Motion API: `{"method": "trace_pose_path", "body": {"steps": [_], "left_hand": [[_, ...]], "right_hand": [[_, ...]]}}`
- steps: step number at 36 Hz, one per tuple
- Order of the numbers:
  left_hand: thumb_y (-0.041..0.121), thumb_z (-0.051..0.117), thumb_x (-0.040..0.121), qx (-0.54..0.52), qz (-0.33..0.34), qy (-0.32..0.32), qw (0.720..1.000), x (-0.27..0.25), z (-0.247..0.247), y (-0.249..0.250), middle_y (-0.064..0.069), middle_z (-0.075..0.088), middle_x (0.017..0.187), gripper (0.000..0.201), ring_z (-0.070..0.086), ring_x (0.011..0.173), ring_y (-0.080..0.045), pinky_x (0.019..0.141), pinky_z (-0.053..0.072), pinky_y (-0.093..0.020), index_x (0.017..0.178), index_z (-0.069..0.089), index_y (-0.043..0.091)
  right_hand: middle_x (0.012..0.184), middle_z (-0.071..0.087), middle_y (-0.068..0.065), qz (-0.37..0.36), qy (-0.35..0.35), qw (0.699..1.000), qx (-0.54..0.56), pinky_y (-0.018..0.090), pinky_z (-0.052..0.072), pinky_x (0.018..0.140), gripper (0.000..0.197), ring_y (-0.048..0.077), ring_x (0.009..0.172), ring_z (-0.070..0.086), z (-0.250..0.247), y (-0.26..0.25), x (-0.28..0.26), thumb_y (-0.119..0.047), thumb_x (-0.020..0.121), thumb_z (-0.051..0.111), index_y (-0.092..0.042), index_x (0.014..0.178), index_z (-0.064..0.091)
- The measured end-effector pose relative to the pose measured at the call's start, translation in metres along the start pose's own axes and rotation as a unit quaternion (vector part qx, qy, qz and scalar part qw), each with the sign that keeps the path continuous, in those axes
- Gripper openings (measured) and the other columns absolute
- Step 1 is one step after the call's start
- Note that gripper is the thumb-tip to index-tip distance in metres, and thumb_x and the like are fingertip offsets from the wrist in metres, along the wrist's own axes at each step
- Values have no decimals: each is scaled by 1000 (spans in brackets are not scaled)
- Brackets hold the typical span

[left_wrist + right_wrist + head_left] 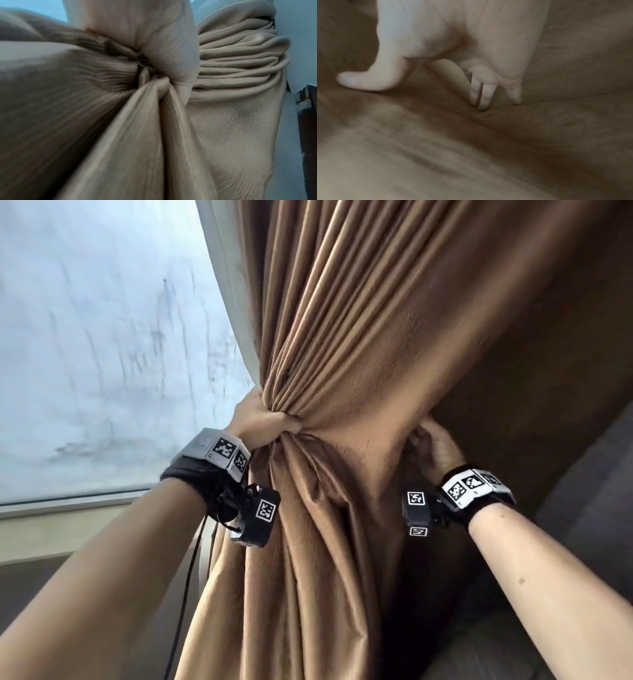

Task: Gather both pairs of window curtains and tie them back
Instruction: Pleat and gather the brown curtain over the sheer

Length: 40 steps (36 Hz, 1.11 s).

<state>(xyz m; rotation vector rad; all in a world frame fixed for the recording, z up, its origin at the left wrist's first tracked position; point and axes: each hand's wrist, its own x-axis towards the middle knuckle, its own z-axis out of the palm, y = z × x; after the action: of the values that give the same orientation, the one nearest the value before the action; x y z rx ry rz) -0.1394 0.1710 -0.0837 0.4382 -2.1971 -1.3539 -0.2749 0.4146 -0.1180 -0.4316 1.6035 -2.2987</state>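
A brown pleated curtain (342,320) hangs beside the window, pulled into a bunch at mid height. My left hand (263,419) grips that bunch from the window side, with its fingers wrapped into the folds. The left wrist view shows the same left hand (168,51) clenched on the gathered curtain (236,65). My right hand (436,445) is at the curtain's right edge, reaching behind the cloth. In the right wrist view this right hand (428,44) has straight fingers (483,94) pushed into a fold of the curtain (488,148), thumb spread aside. No tie-back is visible.
A bright window pane (102,337) fills the left, with its sill (68,529) below. A pale sheer curtain (233,302) hangs between pane and brown curtain. A black cable (188,577) runs down near the sill. A dark wall (565,337) stands at the right.
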Motion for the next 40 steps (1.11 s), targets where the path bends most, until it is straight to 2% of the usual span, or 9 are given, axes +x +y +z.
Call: {"method": "trace_pose_path", "body": {"steps": [4,7,12,16,20,23,26,35,40], "left_hand": [[28,72,43,-1,-2,-4,1000,2,3,-1,3,67,106,76,61,98,-14,75,45,-24,117,61,21],[30,72,41,-3,-1,-10,1000,3,7,-1,4,66,106,79,61,96,-12,71,44,-20,118,59,22],[31,72,40,-7,8,-8,1000,5,10,-2,4,67,103,78,62,92,-9,65,43,-16,117,61,21],[28,72,42,-12,10,-4,1000,6,11,-3,4,68,100,72,62,89,-6,65,43,-17,113,63,21],[27,76,45,-15,6,8,1000,9,11,-6,3,68,100,71,62,87,-6,62,42,-16,114,62,20],[18,80,59,-15,7,20,1000,13,15,-8,4,66,99,61,56,80,2,58,38,-12,117,60,19],[16,80,62,-10,8,28,1000,14,17,-10,3,65,100,60,56,81,0,57,37,-11,118,59,17],[21,82,65,6,2,58,998,11,30,-9,-2,57,110,73,55,99,-21,81,45,-29,125,43,13],[26,85,54,-29,7,2,1000,9,27,-11,-2,59,109,82,60,98,-19,88,52,-38,120,39,13]], "right_hand": [[112,72,6,19,-74,996,37,38,48,100,61,22,108,66,15,4,-4,-62,69,71,-18,111,72],[103,75,4,14,-153,987,43,30,56,85,75,16,95,70,30,4,-9,-57,37,91,-16,98,77],[101,73,0,-83,-110,990,-17,29,54,89,59,14,94,68,58,2,-8,-16,71,77,-3,125,57],[95,74,6,-129,41,978,-161,35,54,92,26,21,91,69,76,7,1,-13,68,85,-12,88,70],[77,72,9,-233,169,882,-373,31,46,67,15,25,71,64,92,9,-7,-18,81,75,-8,72,68],[98,70,17,-301,218,751,-546,42,48,73,23,40,92,65,106,12,-26,-25,84,62,-8,99,66],[104,66,20,-307,215,713,-592,45,47,73,30,43,95,63,115,14,-37,-26,85,57,-9,110,58],[103,67,29,-185,57,767,-611,40,46,81,26,45,101,60,130,25,-46,-19,82,58,2,97,61],[108,66,12,-101,-30,845,-525,26,46,76,45,33,102,58,118,18,-40,-14,67,67,-9,110,56]]}}
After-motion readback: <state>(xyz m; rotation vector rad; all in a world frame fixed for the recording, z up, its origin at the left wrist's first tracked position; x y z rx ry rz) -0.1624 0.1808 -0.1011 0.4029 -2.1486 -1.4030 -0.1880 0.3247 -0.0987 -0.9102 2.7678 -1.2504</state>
